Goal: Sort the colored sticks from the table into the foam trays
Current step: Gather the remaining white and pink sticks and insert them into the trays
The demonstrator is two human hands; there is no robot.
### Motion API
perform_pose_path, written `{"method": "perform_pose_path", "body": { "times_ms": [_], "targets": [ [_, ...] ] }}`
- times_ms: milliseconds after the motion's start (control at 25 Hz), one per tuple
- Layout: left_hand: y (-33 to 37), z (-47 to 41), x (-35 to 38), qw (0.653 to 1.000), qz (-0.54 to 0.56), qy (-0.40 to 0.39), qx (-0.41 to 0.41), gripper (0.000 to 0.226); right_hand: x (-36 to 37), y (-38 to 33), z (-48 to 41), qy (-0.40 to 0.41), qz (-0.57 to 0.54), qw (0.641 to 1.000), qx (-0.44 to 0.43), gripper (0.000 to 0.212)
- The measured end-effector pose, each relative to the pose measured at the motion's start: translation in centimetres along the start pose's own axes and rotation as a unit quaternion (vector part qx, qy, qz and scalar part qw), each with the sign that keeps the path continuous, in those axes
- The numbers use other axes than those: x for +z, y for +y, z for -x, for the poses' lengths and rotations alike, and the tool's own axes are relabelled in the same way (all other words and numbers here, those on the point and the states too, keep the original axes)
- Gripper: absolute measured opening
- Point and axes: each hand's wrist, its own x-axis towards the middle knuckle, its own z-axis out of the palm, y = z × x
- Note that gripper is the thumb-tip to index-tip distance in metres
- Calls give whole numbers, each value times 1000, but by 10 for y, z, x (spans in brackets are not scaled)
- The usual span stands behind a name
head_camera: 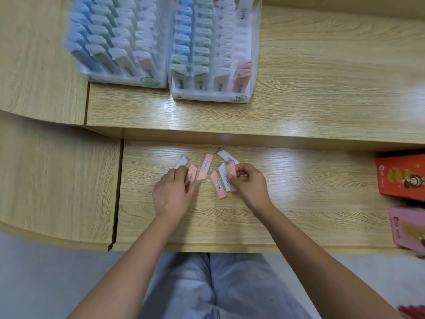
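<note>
On the lower desk (299, 203), in the middle of a small scatter, had the right grip (249, 183) curled and clamped on one pink stick (230, 170). Pinched it between thumb and fingers, far end poking out beyond the knuckles. Just left of that grip, spotted a white stick (223, 174) and a labelled pink stick (218, 185) lying flat, side by side and touching. Just beyond that grip, found another white stick (226, 156) angled across the desk.

Had the left grip (174, 192) spread apart, fingers fairly straight and resting on a short pink stick (192, 172), not curled round it as far as could be told. Past those fingertips, noticed a third white stick (181, 161). Just right of them, saw a long pink stick (205, 168) flat on the desk, between the two grips.

Well beyond both grips, up on the raised shelf (322, 111), saw the left foam tray (126, 80) packed with blue, green and white rows. Right beside it, the right foam tray (207, 96), with a couple of pink ones tucked in the near right corner.

Way off to the right of the right grip, spotted a red box (400, 178) and a pink box (407, 226) near the desk edge.
</note>
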Motion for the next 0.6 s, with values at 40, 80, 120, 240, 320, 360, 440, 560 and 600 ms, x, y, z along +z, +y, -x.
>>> {"method": "perform_pose_path", "body": {
  "times_ms": [40, 80, 120, 240, 320, 360, 440, 560, 600],
  "targets": [
    [5, 1, 2, 1000, 7, -2, -13, 41, 0, 0, 1, -5, -8, 1000, 1, 7],
    [11, 2, 3, 1000, 8, -9, -23, 40, 0, -1, 3, -9, -17, 1000, 2, 8],
    [16, 1, 5, 999, 4, -19, -34, 38, 0, -2, 4, -13, -23, 1000, 4, 9],
    [22, 0, 5, 998, 21, -50, -39, 26, -3, -5, 9, -36, -26, 999, -5, 13],
    [18, 2, 0, 995, 77, -65, -23, 22, -7, -13, 14, -50, -29, 998, -19, 12],
    [16, 4, -5, 990, 121, -64, -13, 21, -11, -17, 18, -63, -34, 997, -29, 15],
    [19, 14, -23, 979, 197, -42, 20, 23, -22, -30, 27, -92, -29, 993, -71, 31],
    [35, 21, -59, 969, 227, 5, 99, 42, -40, -60, 38, -87, -29, 985, -145, 37],
    [42, 19, -70, 964, 238, 22, 118, 46, -46, -73, 40, -76, -41, 983, -161, 36]
  ]
}}
